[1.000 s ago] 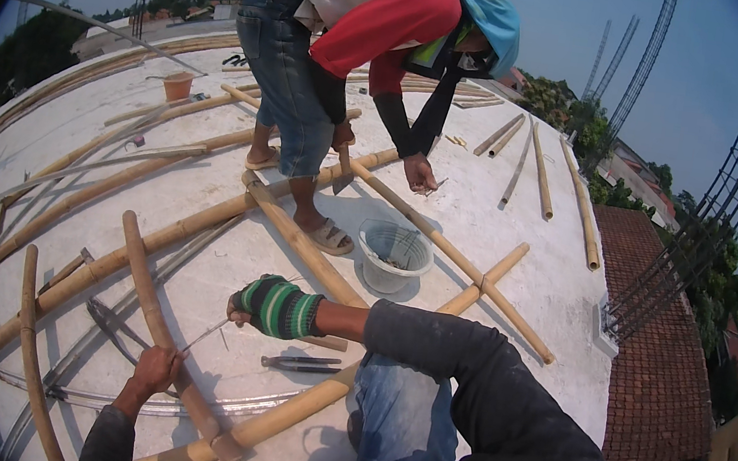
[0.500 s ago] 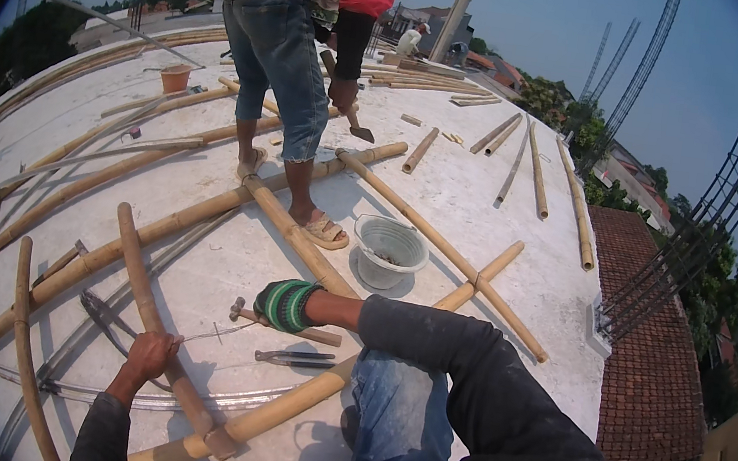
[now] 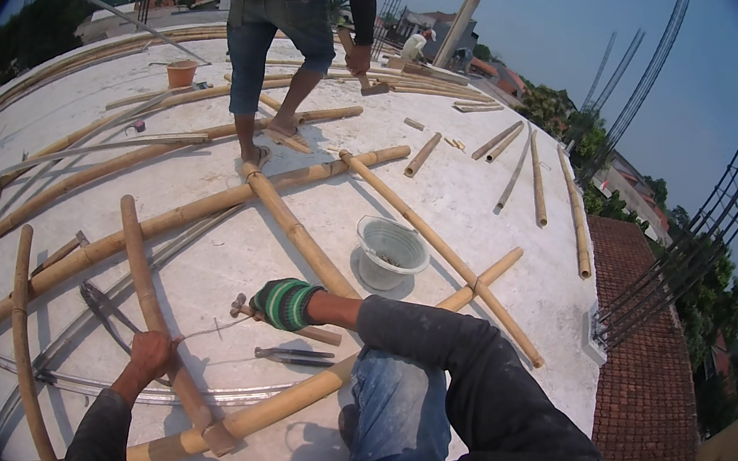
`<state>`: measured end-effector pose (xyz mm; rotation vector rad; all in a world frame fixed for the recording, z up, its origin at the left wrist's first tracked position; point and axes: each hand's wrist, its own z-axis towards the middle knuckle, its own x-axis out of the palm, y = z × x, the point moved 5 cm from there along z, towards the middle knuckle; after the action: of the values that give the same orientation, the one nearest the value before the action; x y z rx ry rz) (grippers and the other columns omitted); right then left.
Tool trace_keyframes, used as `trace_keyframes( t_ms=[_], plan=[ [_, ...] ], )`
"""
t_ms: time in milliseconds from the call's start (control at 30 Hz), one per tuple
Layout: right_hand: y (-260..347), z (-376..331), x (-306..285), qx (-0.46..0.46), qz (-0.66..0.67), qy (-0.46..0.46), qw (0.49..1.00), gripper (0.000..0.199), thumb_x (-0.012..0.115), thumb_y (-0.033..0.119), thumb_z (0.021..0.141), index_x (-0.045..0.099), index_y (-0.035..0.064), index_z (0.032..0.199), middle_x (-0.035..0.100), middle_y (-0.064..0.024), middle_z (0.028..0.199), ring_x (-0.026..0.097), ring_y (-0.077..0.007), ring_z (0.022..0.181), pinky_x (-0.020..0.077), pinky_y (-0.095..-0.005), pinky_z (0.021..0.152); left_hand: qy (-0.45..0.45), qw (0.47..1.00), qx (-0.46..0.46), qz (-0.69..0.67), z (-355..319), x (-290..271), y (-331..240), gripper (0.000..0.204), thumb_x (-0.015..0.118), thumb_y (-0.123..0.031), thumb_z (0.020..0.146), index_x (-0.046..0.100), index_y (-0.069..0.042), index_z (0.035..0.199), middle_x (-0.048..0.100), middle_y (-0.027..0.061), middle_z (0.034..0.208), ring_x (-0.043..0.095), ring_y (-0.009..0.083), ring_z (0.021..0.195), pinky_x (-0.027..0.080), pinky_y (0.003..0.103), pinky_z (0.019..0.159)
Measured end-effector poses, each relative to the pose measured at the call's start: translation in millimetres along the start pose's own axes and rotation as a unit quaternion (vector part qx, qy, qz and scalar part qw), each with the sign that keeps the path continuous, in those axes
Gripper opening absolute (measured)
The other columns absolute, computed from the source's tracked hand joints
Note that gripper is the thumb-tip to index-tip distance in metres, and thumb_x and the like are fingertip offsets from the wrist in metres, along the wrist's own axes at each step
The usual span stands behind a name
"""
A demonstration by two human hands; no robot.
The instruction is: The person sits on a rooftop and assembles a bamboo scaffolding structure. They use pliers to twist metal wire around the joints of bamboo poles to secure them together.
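My left hand (image 3: 151, 353), bare, is closed against a thin bamboo pole (image 3: 139, 277) that lies across thicker ones. A thin wire (image 3: 214, 330) runs from its fingertips to my right hand (image 3: 283, 303). That hand wears a green and black striped knit glove and is closed, with the wire's other end at its fingers. Just under the gloved hand a hammer (image 3: 318, 333) with a wooden handle lies on the white surface. Pincers (image 3: 295, 356) with dark handles rest a little nearer to me, beside my bent knee.
A grey bucket (image 3: 391, 254) stands beyond my right hand. Thick bamboo poles (image 3: 204, 205) cross around me. Ahead, a co-worker (image 3: 279, 27) holds a hammer. Steel rebar columns (image 3: 736, 186) rise at the right, by the roof edge above a tiled roof (image 3: 650, 361).
The co-worker has stepped away and to the left, feet now beyond the thick pole. My hands have barely moved; the wire still runs between them.
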<state>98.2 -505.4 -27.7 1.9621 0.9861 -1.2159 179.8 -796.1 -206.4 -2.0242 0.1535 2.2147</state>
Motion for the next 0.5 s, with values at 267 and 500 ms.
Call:
trace_keyframes(
  t_ms=[267,500],
  plan=[
    [4.6,-3.4,-4.3,-0.008,-0.007,-0.027,1.000,0.035,0.060,0.027,0.095,0.076,0.0110,0.122,0.078,-0.0177,0.111,0.073,-0.0401,0.105,0.0569,-0.0505,0.091,-0.016,0.996,0.037,-0.074,-13.0,-3.0,9.7,0.040,0.063,-0.033,0.103,0.076,-0.003,0.081,0.071,0.0228,0.073,0.073,0.0422,0.071,0.057,0.054,0.065],
    [-2.7,1.7,1.1,-0.002,0.006,-0.046,0.999,0.033,0.059,0.031,0.096,0.079,0.0137,0.116,0.078,-0.0161,0.108,0.074,-0.0374,0.100,0.0568,-0.0510,0.090,0.002,0.997,0.038,-0.069,-13.0,6.6,15.7,0.030,0.065,-0.027,0.100,0.076,-0.005,0.083,0.070,0.0224,0.071,0.072,0.0428,0.070,0.056,0.056,0.067]
  ],
)
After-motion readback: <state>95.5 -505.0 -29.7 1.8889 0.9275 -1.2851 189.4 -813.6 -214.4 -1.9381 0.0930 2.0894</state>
